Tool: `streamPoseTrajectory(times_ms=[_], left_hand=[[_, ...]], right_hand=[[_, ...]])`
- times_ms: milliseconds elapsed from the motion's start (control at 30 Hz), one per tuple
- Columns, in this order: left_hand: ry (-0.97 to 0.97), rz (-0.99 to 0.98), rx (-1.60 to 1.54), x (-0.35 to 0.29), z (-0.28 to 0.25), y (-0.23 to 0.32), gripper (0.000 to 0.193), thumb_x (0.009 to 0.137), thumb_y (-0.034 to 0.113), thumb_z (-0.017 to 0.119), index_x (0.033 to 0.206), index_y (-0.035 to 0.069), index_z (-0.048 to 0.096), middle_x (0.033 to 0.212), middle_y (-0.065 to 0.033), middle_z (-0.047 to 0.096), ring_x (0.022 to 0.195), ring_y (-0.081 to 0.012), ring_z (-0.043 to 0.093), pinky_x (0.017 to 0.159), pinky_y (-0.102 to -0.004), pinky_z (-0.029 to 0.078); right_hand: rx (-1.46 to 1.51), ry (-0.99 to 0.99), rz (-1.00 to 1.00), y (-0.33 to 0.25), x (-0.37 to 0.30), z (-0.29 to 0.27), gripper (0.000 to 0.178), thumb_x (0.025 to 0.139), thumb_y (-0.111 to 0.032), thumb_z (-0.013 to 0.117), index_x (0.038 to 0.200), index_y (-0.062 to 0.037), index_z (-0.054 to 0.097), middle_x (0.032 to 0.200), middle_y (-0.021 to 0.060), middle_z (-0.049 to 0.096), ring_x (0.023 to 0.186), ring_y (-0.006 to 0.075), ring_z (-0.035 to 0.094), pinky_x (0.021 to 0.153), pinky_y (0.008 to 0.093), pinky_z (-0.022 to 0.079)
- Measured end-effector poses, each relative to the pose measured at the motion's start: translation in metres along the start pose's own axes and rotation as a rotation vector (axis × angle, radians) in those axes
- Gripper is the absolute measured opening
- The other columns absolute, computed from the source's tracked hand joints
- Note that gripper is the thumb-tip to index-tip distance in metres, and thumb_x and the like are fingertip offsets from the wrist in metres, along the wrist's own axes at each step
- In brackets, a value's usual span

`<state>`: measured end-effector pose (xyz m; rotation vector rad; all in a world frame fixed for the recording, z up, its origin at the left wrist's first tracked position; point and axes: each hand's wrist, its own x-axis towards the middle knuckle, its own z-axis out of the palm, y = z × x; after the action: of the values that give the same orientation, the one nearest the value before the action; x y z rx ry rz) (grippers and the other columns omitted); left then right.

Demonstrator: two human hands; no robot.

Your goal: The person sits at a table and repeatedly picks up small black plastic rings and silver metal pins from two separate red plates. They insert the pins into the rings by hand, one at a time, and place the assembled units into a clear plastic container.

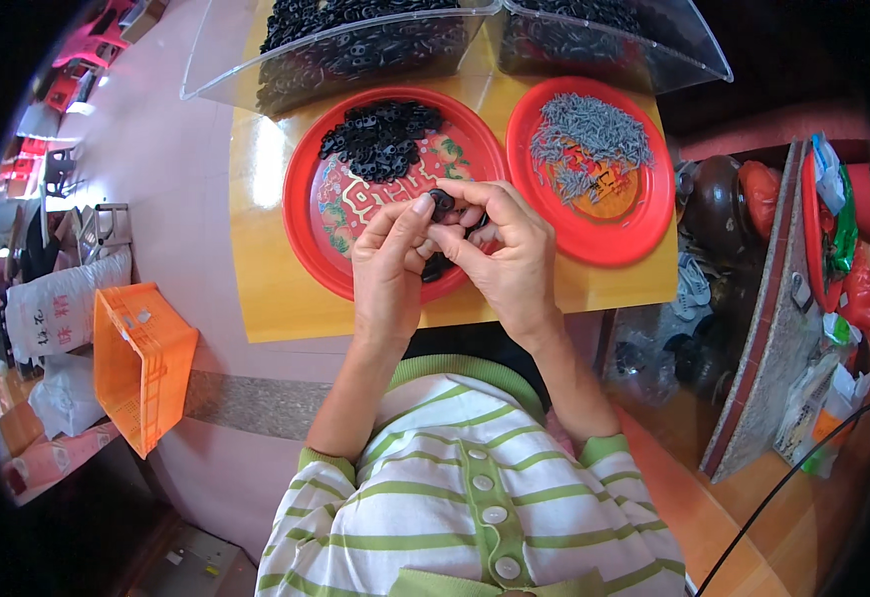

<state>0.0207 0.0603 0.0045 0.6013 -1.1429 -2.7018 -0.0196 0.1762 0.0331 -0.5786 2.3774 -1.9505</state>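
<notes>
My left hand (392, 254) and my right hand (508, 249) meet over the near edge of a red plate (308, 194). Between their fingertips they pinch a small black plastic part (442, 202); more black pieces show under the palms. A heap of the same black parts (380, 134) lies on the far half of that plate. A second red plate (644, 224) to the right carries a pile of small grey metal pieces (589, 139). Both plates rest on a small yellow table (261, 284).
Two clear plastic bins (355, 50) full of black parts stand behind the plates. An orange crate (141, 363) and white sacks (62, 308) sit on the floor at left. A slanted board (763, 338), bags and dark jars crowd the right side.
</notes>
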Motion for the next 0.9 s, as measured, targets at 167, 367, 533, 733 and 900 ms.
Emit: streamPoseTrajectory(times_ms=[167,367,533,733,900], left_hand=[[-0.012,-0.024,-0.076,-0.005,0.008,0.001,0.011,0.089,0.01,0.055,0.09,0.001,0.061,0.085,-0.0078,0.064,0.079,-0.0147,0.063,0.073,-0.0275,0.051],[-0.061,-0.023,-0.069,-0.007,0.007,0.001,0.011,0.089,0.012,0.057,0.088,0.001,0.061,0.082,-0.0069,0.064,0.075,-0.0119,0.062,0.07,-0.0257,0.051],[-0.027,-0.003,0.02,-0.006,0.0,-0.003,0.013,0.088,0.012,0.059,0.09,-0.001,0.062,0.08,-0.007,0.064,0.072,-0.0109,0.061,0.063,-0.0232,0.049],[-0.034,-0.012,0.077,-0.009,0.009,0.003,0.015,0.087,0.009,0.06,0.096,-0.003,0.063,0.081,-0.0082,0.065,0.072,-0.0122,0.061,0.062,-0.023,0.049],[-0.025,-0.011,0.094,-0.012,0.011,0.006,0.015,0.087,0.007,0.06,0.097,-0.003,0.063,0.083,-0.0098,0.065,0.073,-0.0133,0.063,0.065,-0.0241,0.051]], right_hand=[[-0.137,0.022,-0.175,0.007,0.002,-0.004,0.033,0.07,-0.001,0.072,0.102,-0.0036,0.062,0.088,0.0071,0.057,0.073,0.0135,0.057,0.05,0.0234,0.05],[-0.126,-0.015,-0.16,0.005,0.002,-0.013,0.033,0.071,-0.003,0.072,0.102,-0.0049,0.063,0.091,0.0073,0.057,0.076,0.0147,0.058,0.05,0.0241,0.05],[-0.005,-0.068,-0.05,0.001,0.002,-0.018,0.025,0.077,-0.002,0.067,0.102,-0.0021,0.063,0.089,0.007,0.059,0.071,0.0118,0.059,0.054,0.0221,0.049],[0.356,-0.053,0.202,0.002,0.002,-0.017,0.014,0.086,-0.004,0.06,0.099,0.001,0.062,0.083,0.0033,0.061,0.068,0.006,0.058,0.058,0.0197,0.048],[0.416,-0.035,0.243,0.003,0.001,-0.017,0.013,0.088,-0.007,0.058,0.099,-0.0003,0.063,0.082,0.0024,0.063,0.068,0.0044,0.057,0.057,0.0177,0.046]])
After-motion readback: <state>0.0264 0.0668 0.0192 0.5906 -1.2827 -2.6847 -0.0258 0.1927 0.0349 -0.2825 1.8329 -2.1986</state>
